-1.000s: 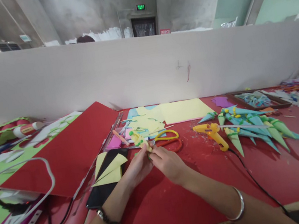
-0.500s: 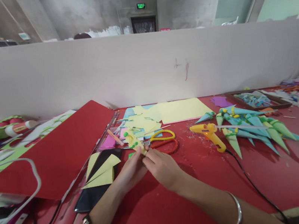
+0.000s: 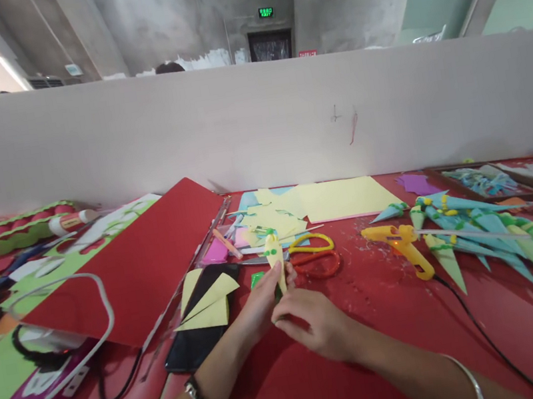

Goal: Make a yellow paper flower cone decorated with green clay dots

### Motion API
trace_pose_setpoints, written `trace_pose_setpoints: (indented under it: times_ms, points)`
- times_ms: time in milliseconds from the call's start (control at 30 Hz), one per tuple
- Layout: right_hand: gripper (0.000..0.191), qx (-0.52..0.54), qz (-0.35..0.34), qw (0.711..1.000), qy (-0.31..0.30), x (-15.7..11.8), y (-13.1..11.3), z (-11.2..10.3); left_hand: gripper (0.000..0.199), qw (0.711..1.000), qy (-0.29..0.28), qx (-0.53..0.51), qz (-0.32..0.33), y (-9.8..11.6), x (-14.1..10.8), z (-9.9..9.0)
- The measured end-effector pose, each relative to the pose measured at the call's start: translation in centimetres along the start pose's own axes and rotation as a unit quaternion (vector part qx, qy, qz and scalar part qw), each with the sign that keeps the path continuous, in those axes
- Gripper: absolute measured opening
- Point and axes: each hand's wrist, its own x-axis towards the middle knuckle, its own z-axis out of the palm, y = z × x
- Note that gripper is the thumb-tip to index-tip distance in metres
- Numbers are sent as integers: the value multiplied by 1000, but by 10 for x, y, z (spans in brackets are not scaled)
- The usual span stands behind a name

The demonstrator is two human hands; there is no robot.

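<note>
My left hand (image 3: 262, 301) is closed around a small yellow paper cone (image 3: 273, 251) with green trim and dots, held upright over the red table. Just below it, my right hand (image 3: 321, 325) has its fingers curled into a pinch by the cone's lower end; what they grip, if anything, is hidden. Scissors (image 3: 295, 247) with one yellow and one red handle lie right behind the hands. A small green piece (image 3: 257, 279) is beside the left hand. Yellow paper cutouts (image 3: 210, 311) rest on a black phone (image 3: 185, 355) to the left.
On the right lie a yellow glue gun (image 3: 389, 234) with a black cord and a pile of blue and green paper cones (image 3: 497, 230). Yellow sheets (image 3: 347, 197) are at the back. A red board (image 3: 121, 276) and a purple power strip (image 3: 48, 386) occupy the left.
The camera view has shifted left. The yellow cone has turned more upright in my left hand. My right hand has slid down to its lower end, fingers curled.
</note>
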Motion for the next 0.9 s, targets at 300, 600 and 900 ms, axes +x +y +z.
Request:
trace_pose_setpoints:
  times_ms: [300, 600, 900]
  points:
    - [13, 255, 202, 936, 136, 0, 9, -4, 38, 1000, 2, 3, -19, -7, 2, 1]
    - [11, -25, 95, 990, 97, -6, 13, -8, 35, 999, 44, 29, 4, -16, -3, 7]
    - [10, 127, 126, 982, 66, -3, 6, -8, 36, 995, 88, 46, 31, -12, 1, 7]
